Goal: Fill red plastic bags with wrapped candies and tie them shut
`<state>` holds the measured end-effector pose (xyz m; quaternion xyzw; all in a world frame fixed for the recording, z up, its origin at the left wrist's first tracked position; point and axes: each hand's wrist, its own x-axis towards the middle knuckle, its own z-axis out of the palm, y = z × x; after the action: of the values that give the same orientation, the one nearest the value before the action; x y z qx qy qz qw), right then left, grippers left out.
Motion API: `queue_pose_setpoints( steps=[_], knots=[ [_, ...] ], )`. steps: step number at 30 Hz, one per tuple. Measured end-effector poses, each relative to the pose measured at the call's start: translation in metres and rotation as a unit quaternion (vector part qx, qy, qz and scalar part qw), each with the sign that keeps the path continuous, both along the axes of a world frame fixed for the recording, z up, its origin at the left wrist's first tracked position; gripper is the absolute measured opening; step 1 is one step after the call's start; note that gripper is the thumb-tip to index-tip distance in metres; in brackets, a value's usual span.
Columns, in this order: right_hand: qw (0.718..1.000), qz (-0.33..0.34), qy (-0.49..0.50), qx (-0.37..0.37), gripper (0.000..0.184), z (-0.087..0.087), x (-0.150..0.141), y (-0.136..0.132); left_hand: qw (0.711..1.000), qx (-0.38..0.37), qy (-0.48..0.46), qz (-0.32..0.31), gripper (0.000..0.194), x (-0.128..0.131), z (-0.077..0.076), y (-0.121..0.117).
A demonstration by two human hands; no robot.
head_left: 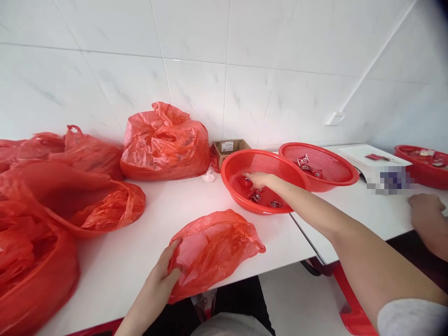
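My left hand (167, 270) grips the near left edge of a thin red plastic bag (217, 256), thumb inside and fingers outside. The bag lies crumpled at the table's front edge, its mouth partly open. My right arm reaches into a red plastic colander (229, 186), where my right hand (259, 179) has thumb and fingers around a small red packet (245, 181). Other small printed packets (256, 197) lie loose on the colander's bottom. The fingertips partly cover the packet they touch.
A second red colander (339, 179) with packets stands behind to the right. Large red bags (164, 144) and bag-lined basins (42, 275) fill the left side. A cardboard box (241, 143) sits by the wall. Another person's hand (427, 205) is at far right, near another red basin (420, 175).
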<state>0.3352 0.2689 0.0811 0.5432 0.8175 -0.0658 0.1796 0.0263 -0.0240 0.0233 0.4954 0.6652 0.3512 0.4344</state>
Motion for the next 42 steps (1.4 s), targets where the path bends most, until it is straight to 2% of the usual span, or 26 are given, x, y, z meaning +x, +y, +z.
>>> queue_pose_setpoints(
  steps=[2,5,8,11,13,14,16,17,18,19,22,25,28,30,32,35,37,39,40,42],
  knots=[
    [1.000,-0.004,0.009,-0.006,0.074,-0.005,-0.003,0.001,1.000,-0.010,-0.023,0.009,0.066,0.002,0.006,0.000],
    [0.999,-0.010,0.044,-0.004,0.049,0.000,-0.005,0.002,0.999,-0.026,-0.034,0.014,0.068,0.003,0.012,0.003],
    [0.994,-0.016,0.112,0.015,0.034,0.020,-0.001,0.001,0.998,-0.035,-0.044,0.016,0.067,0.003,0.012,0.005],
    [0.981,-0.006,0.192,0.020,0.033,0.047,0.002,-0.015,0.996,-0.030,-0.078,0.018,0.064,0.002,0.009,0.006],
    [0.951,0.012,0.309,0.005,0.036,0.061,-0.004,-0.039,0.993,-0.027,-0.116,0.027,0.064,0.003,0.006,0.007],
    [0.923,0.026,0.383,-0.015,0.036,0.064,-0.010,-0.054,0.990,-0.029,-0.137,0.030,0.065,0.004,0.005,0.008],
    [0.855,0.060,0.509,-0.077,0.035,0.061,-0.028,-0.090,0.984,-0.035,-0.172,0.029,0.067,0.006,0.004,0.012],
    [0.839,0.078,0.526,-0.113,0.033,0.054,-0.040,-0.109,0.982,-0.035,-0.181,0.026,0.069,0.008,0.002,0.014],
    [0.841,0.094,0.514,-0.141,0.030,0.044,-0.051,-0.127,0.982,-0.030,-0.183,0.023,0.069,0.009,0.001,0.016],
    [0.856,0.107,0.479,-0.159,0.027,0.032,-0.063,-0.142,0.984,-0.023,-0.177,0.022,0.069,0.011,0.000,0.017],
    [0.923,0.096,0.345,-0.144,0.031,-0.010,-0.090,-0.172,0.994,0.011,-0.104,0.017,0.065,0.013,-0.005,0.018],
    [0.962,0.106,0.247,-0.052,0.042,-0.040,-0.101,-0.174,0.996,0.067,0.056,0.000,0.066,0.009,-0.006,0.011],
    [0.975,0.122,0.184,0.036,0.043,-0.051,-0.102,-0.170,0.972,0.109,0.209,0.005,0.067,0.001,0.001,0.001],
    [0.979,0.115,0.160,0.047,0.043,-0.046,-0.101,-0.174,0.956,0.124,0.265,0.028,0.062,-0.006,0.009,-0.005],
    [0.973,0.132,0.185,0.040,0.040,-0.030,-0.098,-0.183,0.945,0.131,0.294,0.052,0.055,-0.011,0.018,-0.008],
    [0.934,0.190,0.303,0.016,0.034,0.011,-0.088,-0.189,0.943,0.125,0.300,0.072,0.043,-0.014,0.026,-0.009],
    [0.917,0.177,0.356,0.014,0.032,0.041,-0.075,-0.175,0.946,0.123,0.288,0.087,0.039,-0.015,0.027,-0.009],
    [0.938,0.106,0.325,0.055,0.034,0.060,-0.057,-0.145,0.946,0.117,0.281,0.108,0.039,-0.015,0.026,-0.009],
    [0.956,0.075,0.273,0.075,0.039,0.063,-0.046,-0.127,0.945,0.113,0.282,0.119,0.041,-0.014,0.026,-0.010],
    [0.991,-0.005,0.132,0.039,0.062,0.057,-0.025,-0.094,0.941,0.108,0.293,0.131,0.050,-0.013,0.025,-0.013]
  ],
)
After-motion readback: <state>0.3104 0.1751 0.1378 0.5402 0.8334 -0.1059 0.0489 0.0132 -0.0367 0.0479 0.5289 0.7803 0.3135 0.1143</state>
